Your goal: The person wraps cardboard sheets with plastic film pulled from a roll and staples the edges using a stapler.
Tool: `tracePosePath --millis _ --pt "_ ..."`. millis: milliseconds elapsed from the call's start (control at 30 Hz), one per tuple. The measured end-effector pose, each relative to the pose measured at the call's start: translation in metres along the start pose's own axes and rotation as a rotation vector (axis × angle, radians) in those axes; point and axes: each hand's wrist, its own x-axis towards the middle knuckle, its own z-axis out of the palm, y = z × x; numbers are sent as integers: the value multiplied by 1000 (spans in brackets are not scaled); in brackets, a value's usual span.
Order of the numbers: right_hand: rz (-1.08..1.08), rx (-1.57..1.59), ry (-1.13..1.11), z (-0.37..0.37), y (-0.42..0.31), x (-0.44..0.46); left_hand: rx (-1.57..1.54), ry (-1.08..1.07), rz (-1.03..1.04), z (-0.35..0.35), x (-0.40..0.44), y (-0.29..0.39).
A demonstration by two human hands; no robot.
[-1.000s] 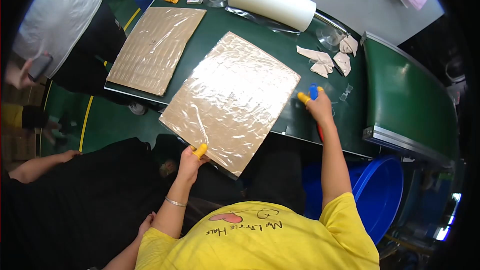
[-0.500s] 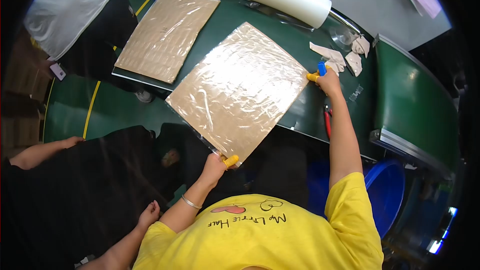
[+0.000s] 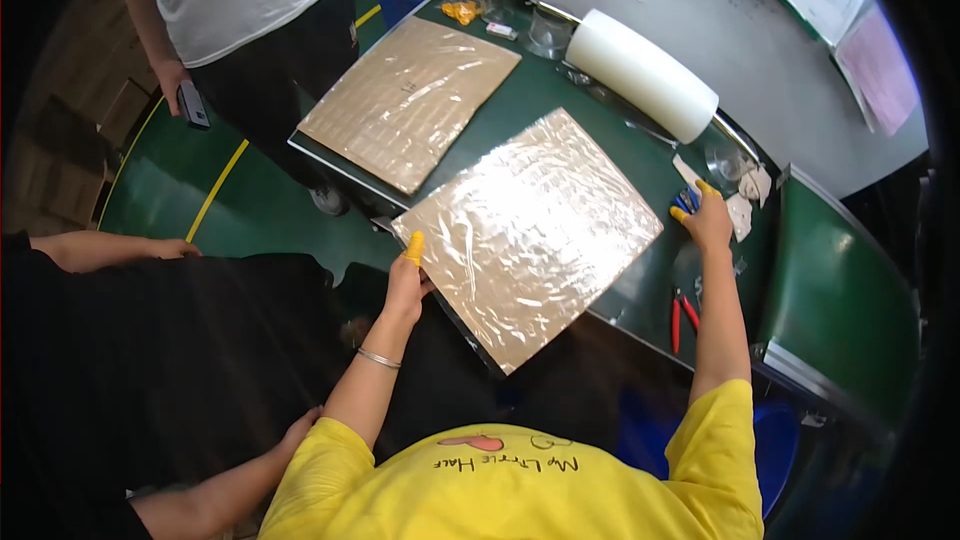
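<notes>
Apparently the film-wrapped board (image 3: 530, 240) is being steadied, overhanging the tabletop's (image 3: 645, 292) front edge; the left hand (image 3: 404, 287) pinches it near one corner, the right hand (image 3: 711, 220) grips a blue tool (image 3: 686, 202). Any next move seemingly calls for a firm pinch.

Two film-covered cardboard sheets (image 3: 530, 240): one at the table's (image 3: 640, 290) left end, one reaching over its front edge. Along the back edge, one white roll (image 3: 645, 75) and two clear stands (image 3: 548, 32). Near the back right corner, at least three beige scraps (image 3: 755, 183). Near the front edge, one pair of red-handled pliers (image 3: 676, 324). One blue tool (image 3: 687, 201).
</notes>
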Motion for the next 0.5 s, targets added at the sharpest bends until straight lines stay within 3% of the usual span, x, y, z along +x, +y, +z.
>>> tracePosePath --millis 67,167,233,267,300,333,367,400,500 --pt "-82 39 40 -9 -21 10 13 138 39 0 12 13" --pt "-469 290 178 12 -86 19 -4 163 96 -1 28 28" --pt "-421 408 -121 -3 -180 -20 82 180 190 -16 53 11" --pt "-518 516 -284 -3 -222 -37 175 187 277 -22 62 3" --pt "-834 313 -216 31 -249 -49 158 239 263 -9 47 13" --pt "-951 487 -403 20 -282 -65 156 239 261 -6 39 15" --pt "-1169 329 -212 50 -300 -77 130 246 262 -5 31 14" --pt "-1165 321 -315 56 -310 -84 106 251 261 -7 25 12" --pt "-1076 365 -250 61 -302 -71 140 206 283 -19 23 -3"
